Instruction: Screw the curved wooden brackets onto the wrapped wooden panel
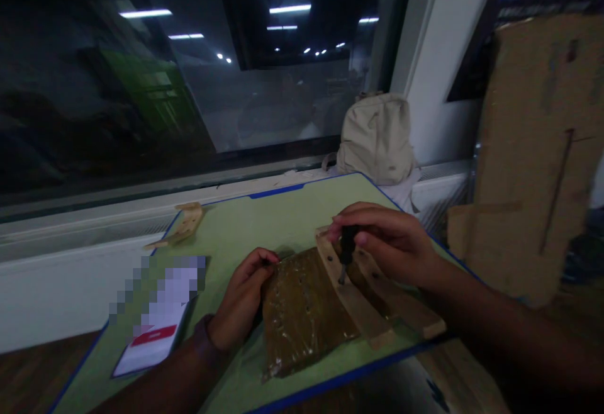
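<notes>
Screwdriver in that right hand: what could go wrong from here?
The screwdriver leans, so its tip might slip off the wooden piece. The left hand is at the wrapped package, not on the wood, so the wood could shift if the right hand pushes.

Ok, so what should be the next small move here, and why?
I would perhaps bring the left hand over to steady the wooden strip: the right hand holds the screwdriver with its tip at that strip, while the left is at the far edge of the brown wrapped piece.
</notes>
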A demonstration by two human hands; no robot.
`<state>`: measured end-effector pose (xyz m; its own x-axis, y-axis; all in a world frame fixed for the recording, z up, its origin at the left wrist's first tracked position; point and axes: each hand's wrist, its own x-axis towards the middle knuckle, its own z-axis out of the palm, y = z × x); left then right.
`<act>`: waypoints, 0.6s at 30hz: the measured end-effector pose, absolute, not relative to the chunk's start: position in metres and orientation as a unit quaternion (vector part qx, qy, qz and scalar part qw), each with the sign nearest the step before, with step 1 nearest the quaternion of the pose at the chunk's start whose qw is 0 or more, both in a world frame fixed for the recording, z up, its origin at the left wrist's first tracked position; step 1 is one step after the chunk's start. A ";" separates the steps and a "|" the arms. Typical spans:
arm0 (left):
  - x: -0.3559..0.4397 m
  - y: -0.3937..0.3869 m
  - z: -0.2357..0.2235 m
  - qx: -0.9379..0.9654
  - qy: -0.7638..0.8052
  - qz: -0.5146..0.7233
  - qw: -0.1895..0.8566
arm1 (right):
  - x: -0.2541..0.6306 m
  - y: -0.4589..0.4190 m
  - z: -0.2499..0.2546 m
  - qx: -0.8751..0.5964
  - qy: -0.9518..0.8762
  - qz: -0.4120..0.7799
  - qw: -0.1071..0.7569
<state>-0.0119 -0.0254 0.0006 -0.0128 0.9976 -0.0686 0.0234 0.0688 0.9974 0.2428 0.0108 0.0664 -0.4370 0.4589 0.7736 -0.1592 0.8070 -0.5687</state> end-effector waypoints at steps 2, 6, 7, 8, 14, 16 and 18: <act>-0.013 -0.025 0.003 0.496 0.536 0.469 0.497 | 0.240 0.012 0.064 -0.083 -0.765 0.344 0.538; -0.013 -0.025 0.009 0.507 0.561 0.440 0.484 | 0.237 0.017 0.059 -0.082 -0.749 0.316 0.577; -0.013 -0.026 0.011 0.509 0.566 0.434 0.482 | 0.238 0.019 0.059 -0.082 -0.754 0.299 0.579; -0.012 -0.026 0.012 0.511 0.569 0.429 0.480 | 0.238 0.019 0.060 -0.079 -0.760 0.283 0.580; -0.015 -0.024 0.006 0.521 0.573 0.425 0.469 | 0.242 0.014 0.065 -0.056 -0.777 0.327 0.535; -0.016 -0.023 0.004 0.530 0.569 0.424 0.464 | 0.241 0.012 0.064 -0.059 -0.767 0.369 0.521; -0.018 -0.023 0.004 0.540 0.574 0.409 0.461 | 0.239 0.012 0.061 -0.073 -0.749 0.381 0.537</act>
